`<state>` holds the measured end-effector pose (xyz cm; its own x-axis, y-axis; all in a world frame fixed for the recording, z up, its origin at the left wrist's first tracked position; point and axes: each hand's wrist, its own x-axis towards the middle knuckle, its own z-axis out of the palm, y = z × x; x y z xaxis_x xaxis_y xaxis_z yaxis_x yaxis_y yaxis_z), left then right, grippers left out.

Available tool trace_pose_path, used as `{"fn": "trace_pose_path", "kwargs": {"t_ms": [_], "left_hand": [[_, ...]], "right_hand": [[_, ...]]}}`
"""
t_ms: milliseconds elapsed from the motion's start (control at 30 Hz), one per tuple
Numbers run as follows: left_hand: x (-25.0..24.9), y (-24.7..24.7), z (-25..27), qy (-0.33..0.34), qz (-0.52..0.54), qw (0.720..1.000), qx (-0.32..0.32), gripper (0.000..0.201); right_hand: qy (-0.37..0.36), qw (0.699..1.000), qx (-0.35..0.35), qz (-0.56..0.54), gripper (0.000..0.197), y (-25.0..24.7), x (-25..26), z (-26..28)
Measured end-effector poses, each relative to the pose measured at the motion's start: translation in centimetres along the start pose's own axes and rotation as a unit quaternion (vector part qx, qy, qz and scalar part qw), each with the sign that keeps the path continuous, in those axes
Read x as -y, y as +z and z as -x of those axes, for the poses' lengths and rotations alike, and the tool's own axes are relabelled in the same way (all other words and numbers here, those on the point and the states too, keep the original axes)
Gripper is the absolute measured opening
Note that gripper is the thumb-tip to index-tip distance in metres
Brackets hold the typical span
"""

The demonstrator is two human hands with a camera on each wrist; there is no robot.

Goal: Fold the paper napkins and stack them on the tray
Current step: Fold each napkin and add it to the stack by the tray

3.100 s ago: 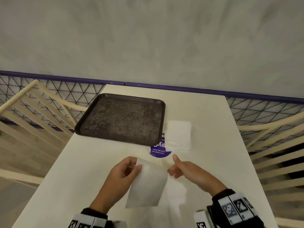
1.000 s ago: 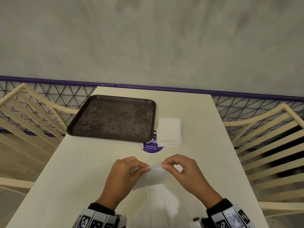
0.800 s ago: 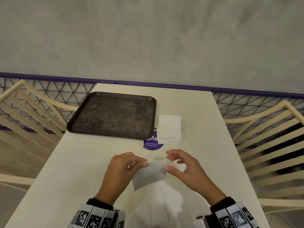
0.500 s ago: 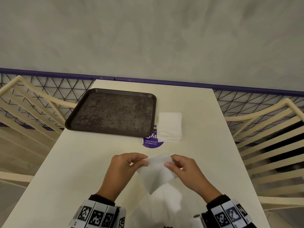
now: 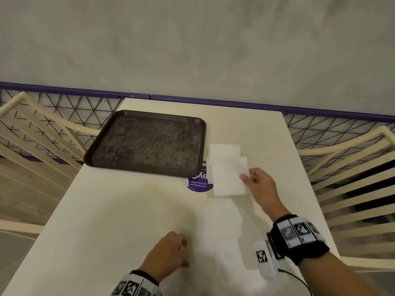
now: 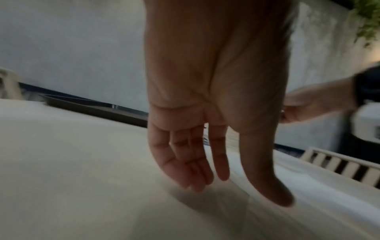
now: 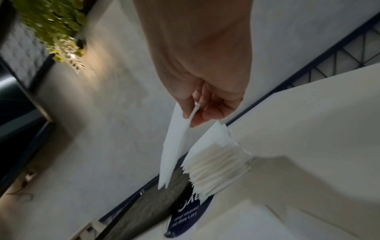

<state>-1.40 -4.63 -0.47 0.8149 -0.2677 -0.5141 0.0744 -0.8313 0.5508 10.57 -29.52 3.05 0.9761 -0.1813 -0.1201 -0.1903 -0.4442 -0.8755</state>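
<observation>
My right hand (image 5: 245, 176) pinches the right edge of a folded white napkin (image 5: 228, 178), held above the table over the near part of the napkin stack (image 5: 224, 150). In the right wrist view the thumb and fingers of my right hand (image 7: 192, 117) pinch the folded napkin (image 7: 172, 152), which hangs beside the napkin stack (image 7: 218, 164). The dark brown tray (image 5: 147, 146) lies bare at the far left of the table. My left hand (image 5: 181, 253) hovers low over the near table with straight fingers (image 6: 197, 167), holding nothing.
A round purple sticker (image 5: 198, 182) sits on the cream table (image 5: 128, 221) between tray and stack. Cream slatted chairs (image 5: 352, 178) flank the table on both sides. A purple-railed mesh fence (image 5: 320, 124) and grey wall stand behind.
Both hands held the napkin and folded it near me. My left hand has let go and dropped back; my right hand has carried the folded napkin forward and right, over the stack.
</observation>
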Motion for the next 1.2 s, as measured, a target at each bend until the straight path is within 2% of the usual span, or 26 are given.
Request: {"fn": "trace_pose_path", "kwargs": {"t_ms": [100,167,233,333,367,433,467,533,667,700,767,800,867,967,1067,1200], "left_hand": [[-1.0,0.9,-0.2,-0.036,-0.054,0.997,0.043,0.066],[-1.8,1.2,-0.2,-0.038,-0.093,0.994,0.038,0.071],[-2.1,1.5,-0.4,-0.050,-0.075,0.995,0.030,0.068],[-1.9,1.7,-0.6,-0.059,-0.060,0.996,0.029,0.059],[-1.8,1.6,-0.5,-0.057,-0.061,0.996,0.034,0.051],[-1.6,1.5,-0.5,-0.047,-0.060,0.997,0.032,0.019],[-1.2,1.4,-0.5,-0.047,-0.055,0.997,0.026,0.020],[-0.4,1.4,-0.6,-0.047,-0.042,0.998,0.028,0.035],[0.6,1.5,-0.7,-0.046,-0.058,0.997,0.018,0.038],[0.8,1.4,-0.7,-0.047,-0.063,0.997,0.008,0.035],[0.8,0.8,-0.6,-0.048,-0.061,0.997,-0.029,0.012],[0.6,0.5,-0.6,-0.048,-0.058,0.996,-0.049,0.006],[0.0,0.2,-0.8,-0.031,-0.057,0.994,-0.088,0.018],[-1.8,-0.1,-1.6,0.009,-0.015,0.993,-0.121,0.019],[-3.3,0.2,-2.8,0.008,0.035,0.996,-0.076,0.027],[-3.9,0.6,-3.8,-0.037,0.130,0.991,-0.003,0.046]], "right_hand": [[0.042,0.998,-0.039,-0.017,0.014,0.8,0.2,-3.5],[0.079,0.995,-0.053,-0.033,0.019,1.6,0.4,-5.6],[0.118,0.990,-0.058,-0.045,0.025,2.4,0.2,-7.6],[0.145,0.987,-0.057,-0.032,0.022,3.6,-0.1,-9.3],[0.146,0.988,-0.054,-0.023,0.024,3.8,-0.1,-9.5],[0.136,0.989,-0.049,0.012,0.032,4.1,-0.1,-9.6],[0.128,0.990,-0.046,0.036,0.035,4.2,-0.1,-9.5],[0.114,0.990,-0.038,0.075,0.040,4.2,0.0,-8.9],[0.108,0.984,-0.030,0.142,0.058,3.9,0.1,-6.4],[0.102,0.983,-0.027,0.149,0.059,3.8,0.0,-5.2],[0.094,0.983,-0.009,0.158,0.056,3.7,-0.7,-2.5],[0.099,0.981,0.010,0.166,0.054,3.7,-1.2,-1.0],[0.128,0.971,0.063,0.191,0.056,3.8,-2.3,1.6],[0.189,0.946,0.134,0.227,0.072,4.0,-3.8,4.3],[0.220,0.933,0.165,0.231,0.080,4.2,-4.3,5.7],[0.214,0.945,0.171,0.177,0.073,4.1,-4.0,6.3]]}}
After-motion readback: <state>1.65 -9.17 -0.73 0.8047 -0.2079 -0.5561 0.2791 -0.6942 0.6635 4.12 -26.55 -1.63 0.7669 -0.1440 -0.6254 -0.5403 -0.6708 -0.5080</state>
